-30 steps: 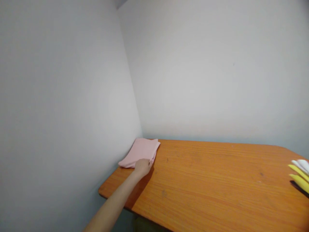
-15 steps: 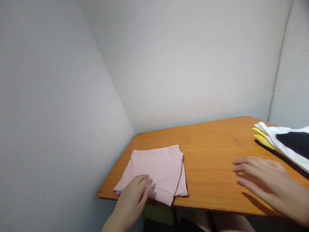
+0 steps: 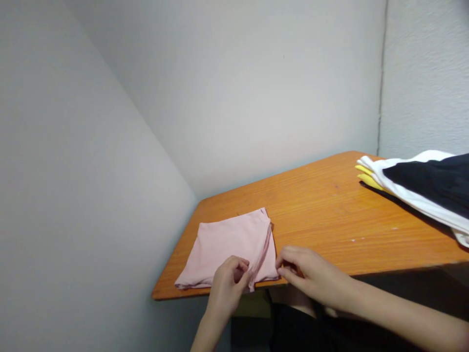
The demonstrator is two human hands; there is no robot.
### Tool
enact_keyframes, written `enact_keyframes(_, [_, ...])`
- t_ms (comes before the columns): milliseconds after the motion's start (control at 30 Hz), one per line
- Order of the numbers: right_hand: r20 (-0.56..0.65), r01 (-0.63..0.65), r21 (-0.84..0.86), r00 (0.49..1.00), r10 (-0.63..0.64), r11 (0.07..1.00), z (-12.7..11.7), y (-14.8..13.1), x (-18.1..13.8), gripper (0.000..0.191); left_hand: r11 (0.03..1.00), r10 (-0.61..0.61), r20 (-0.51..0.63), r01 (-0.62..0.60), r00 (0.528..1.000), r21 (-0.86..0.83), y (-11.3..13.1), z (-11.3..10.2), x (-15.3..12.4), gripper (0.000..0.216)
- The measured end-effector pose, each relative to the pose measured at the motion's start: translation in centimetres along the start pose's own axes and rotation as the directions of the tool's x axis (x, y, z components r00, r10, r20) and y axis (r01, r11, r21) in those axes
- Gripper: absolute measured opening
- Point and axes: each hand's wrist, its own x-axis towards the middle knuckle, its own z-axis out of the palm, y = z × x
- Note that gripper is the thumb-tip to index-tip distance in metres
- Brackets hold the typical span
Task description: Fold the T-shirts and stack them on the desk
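A folded pink cloth [image 3: 227,242] lies at the near left corner of an orange wooden table [image 3: 330,220]. My left hand [image 3: 229,286] is at the cloth's near edge, with curled fingers pinching the fabric. My right hand [image 3: 308,274] is at the cloth's near right corner, fingers bent and pressed on that corner at the table's edge.
A stack of folded clothes [image 3: 421,188] in black, white and yellow lies on the table's right end. Grey walls close in the table on the left and at the back. The table's near edge runs just under both hands.
The view has swung right and down. My right hand moved left from the bare table to the cloth's near right corner. My left hand closed its fingers on the cloth's near edge.
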Motion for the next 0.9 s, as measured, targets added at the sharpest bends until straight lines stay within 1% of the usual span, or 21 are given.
enact_keyframes(100, [-0.049,-0.037,-0.055,0.998,0.034,0.998,0.7,0.6,1.6,0.018,0.964,-0.094,-0.031,0.084,0.995,-0.251,-0.8,0.3,-1.3,0.029])
enact_keyframes(200, [-0.009,-0.144,-0.189,0.989,0.145,0.971,1.5,1.1,3.0,0.031,0.869,-0.210,-0.070,0.153,0.975,-0.471,-1.8,0.9,-2.4,0.037])
enact_keyframes(267, [0.013,-0.235,-0.277,0.969,0.248,0.932,2.2,1.4,3.9,0.045,0.794,-0.254,-0.094,0.152,0.963,-0.589,-2.2,1.3,-3.0,0.039])
enact_keyframes(333, [-0.008,-0.306,-0.328,0.947,0.321,0.894,2.9,1.5,4.8,0.052,0.718,-0.289,-0.135,0.121,0.948,-0.685,-2.1,1.6,-3.3,0.041])
enact_keyframes(367, [-0.024,-0.323,-0.341,0.942,0.336,0.883,3.2,1.5,5.2,0.050,0.680,-0.313,-0.151,0.109,0.938,-0.725,-1.9,1.7,-3.4,0.041])
enact_keyframes(433, [-0.034,-0.329,-0.342,0.940,0.338,0.880,3.7,1.8,5.9,0.032,0.604,-0.364,-0.163,0.099,0.917,-0.791,-1.4,1.5,-3.4,0.039])
enact_keyframes(500, [-0.029,-0.322,-0.322,0.943,0.331,0.890,3.8,2.1,6.4,0.016,0.564,-0.397,-0.190,0.075,0.898,-0.823,-0.9,0.7,-3.6,0.038])
enact_keyframes(533, [-0.028,-0.314,-0.307,0.947,0.321,0.898,3.7,2.3,6.5,0.015,0.568,-0.402,-0.221,0.053,0.889,-0.821,-0.7,0.1,-3.8,0.037])
enact_keyframes(600, [-0.041,-0.284,-0.267,0.958,0.284,0.921,2.8,2.7,6.3,0.020,0.621,-0.402,-0.314,0.005,0.860,-0.784,-0.7,-1.5,-4.3,0.033])
enact_keyframes(667, [-0.067,-0.241,-0.221,0.970,0.232,0.945,1.3,2.8,5.7,0.026,0.696,-0.398,-0.394,-0.006,0.828,-0.718,-0.9,-3.2,-5.1,0.032])
enact_keyframes(733, [-0.103,-0.202,-0.199,0.978,0.184,0.959,-0.9,2.6,4.7,0.029,0.788,-0.360,-0.442,0.015,0.821,-0.615,-1.2,-4.8,-6.0,0.038])
enact_keyframes(800, [-0.141,-0.182,-0.195,0.978,0.157,0.964,-3.4,2.4,3.2,0.029,0.898,-0.277,-0.510,0.031,0.815,-0.439,-1.4,-6.5,-7.2,0.048])
enact_keyframes(833, [-0.161,-0.202,-0.186,0.972,0.173,0.961,-4.7,2.3,2.4,0.031,0.949,-0.223,-0.558,0.046,0.799,-0.313,-1.5,-7.3,-7.8,0.050])
enact_keyframes(867, [-0.172,-0.241,-0.154,0.962,0.214,0.958,-5.9,2.2,1.4,0.033,0.985,-0.156,-0.607,0.072,0.779,-0.160,-1.4,-8.2,-8.4,0.046])
enact_keyframes(900, [-0.168,-0.291,-0.093,0.947,0.273,0.952,-7.0,2.1,0.4,0.036,0.994,-0.079,-0.644,0.113,0.761,0.012,-1.3,-9.0,-9.1,0.039])
